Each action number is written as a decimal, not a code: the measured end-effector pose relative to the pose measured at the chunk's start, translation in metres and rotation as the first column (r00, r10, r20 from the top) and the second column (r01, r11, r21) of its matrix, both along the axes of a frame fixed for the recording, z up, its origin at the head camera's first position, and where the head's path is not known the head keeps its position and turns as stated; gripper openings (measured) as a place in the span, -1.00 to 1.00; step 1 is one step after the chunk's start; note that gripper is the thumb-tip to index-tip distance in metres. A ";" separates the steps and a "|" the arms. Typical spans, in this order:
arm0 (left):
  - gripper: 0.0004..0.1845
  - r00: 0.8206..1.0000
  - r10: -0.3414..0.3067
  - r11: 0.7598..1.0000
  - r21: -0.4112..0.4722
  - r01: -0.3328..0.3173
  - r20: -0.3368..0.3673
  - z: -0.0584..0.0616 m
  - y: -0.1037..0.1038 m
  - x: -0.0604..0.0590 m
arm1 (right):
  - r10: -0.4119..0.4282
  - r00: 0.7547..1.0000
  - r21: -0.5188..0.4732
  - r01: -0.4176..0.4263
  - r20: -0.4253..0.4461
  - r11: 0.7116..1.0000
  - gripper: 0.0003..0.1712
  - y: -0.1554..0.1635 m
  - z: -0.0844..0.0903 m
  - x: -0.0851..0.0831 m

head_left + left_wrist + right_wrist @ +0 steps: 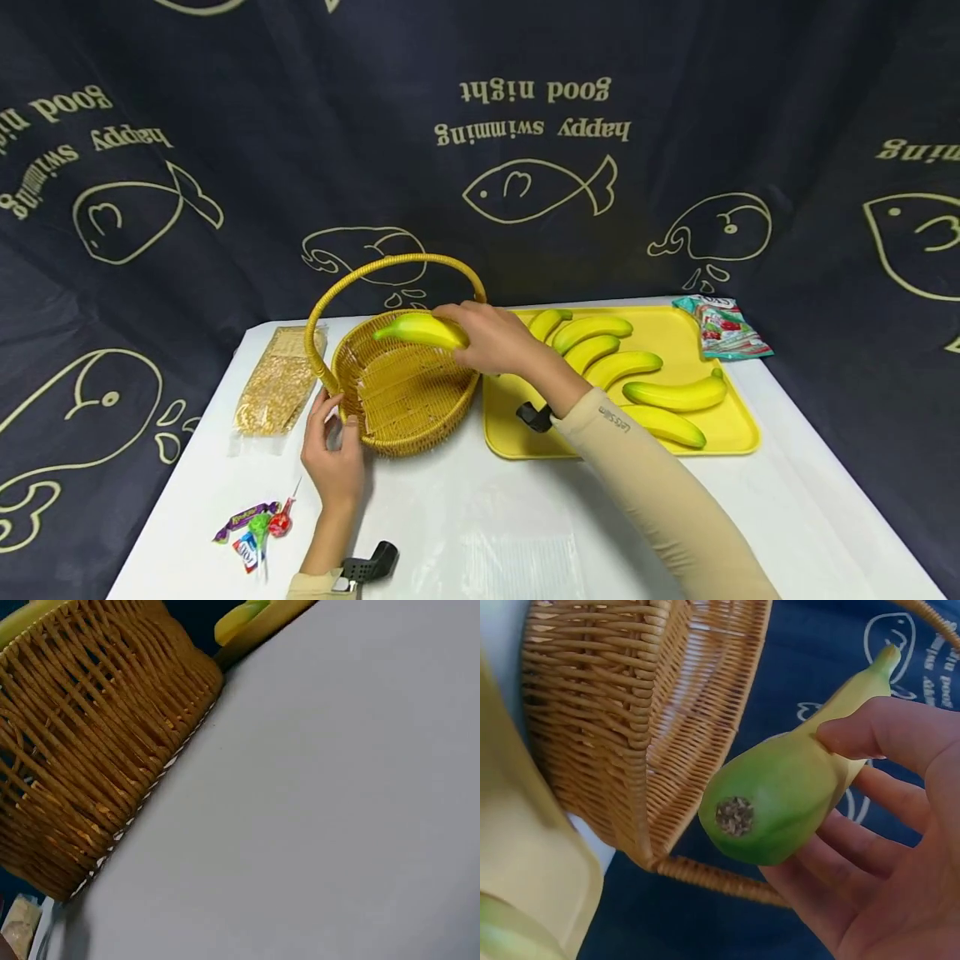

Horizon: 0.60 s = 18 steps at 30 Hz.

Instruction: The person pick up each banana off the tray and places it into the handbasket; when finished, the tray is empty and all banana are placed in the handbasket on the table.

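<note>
A yellow-green banana (422,331) is held over the wicker basket (405,433) by my right hand (491,337). In the right wrist view, thumb and fingers grip the banana (780,795) around its middle, its dark blunt end toward the camera. The basket has a tall arched handle and holds no fruit that I can see. My left hand (335,454) grips the basket at its near left side, by the foot of the handle. The left wrist view shows the woven basket wall (97,742) but not the fingers' grip.
A yellow tray (720,429) with several bananas (675,393) stands right of the basket. Behind its right corner lies a teal candy bag (722,327). At left are a clear packet of grainy food (277,383) and several wrapped sweets and lollipops (258,525). A dark curtain hangs behind.
</note>
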<state>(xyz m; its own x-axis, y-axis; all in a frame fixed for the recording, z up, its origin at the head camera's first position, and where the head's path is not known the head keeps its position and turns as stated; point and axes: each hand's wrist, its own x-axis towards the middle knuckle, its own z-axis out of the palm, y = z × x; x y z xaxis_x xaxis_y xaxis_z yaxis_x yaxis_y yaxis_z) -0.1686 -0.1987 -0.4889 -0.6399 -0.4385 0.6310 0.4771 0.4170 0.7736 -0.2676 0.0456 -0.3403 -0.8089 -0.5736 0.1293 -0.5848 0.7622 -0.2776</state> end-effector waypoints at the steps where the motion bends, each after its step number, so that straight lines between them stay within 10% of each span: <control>1: -0.70 0.999 0.000 1.000 0.003 0.001 -0.032 0.004 0.001 0.000 | 0.004 1.000 0.004 -0.004 0.009 1.000 -0.26 -0.004 0.000 -0.004; 11: -0.69 0.996 0.078 0.995 -0.058 -0.080 -0.043 -0.017 -0.019 -0.023 | 0.010 0.998 0.070 -0.014 0.059 0.997 -0.23 -0.035 -0.013 -0.032; 18: -0.76 0.996 -0.016 0.981 0.189 0.032 -0.086 -0.010 -0.019 -0.024 | -0.058 0.998 0.168 0.060 -0.016 0.984 -0.24 -0.052 -0.021 -0.041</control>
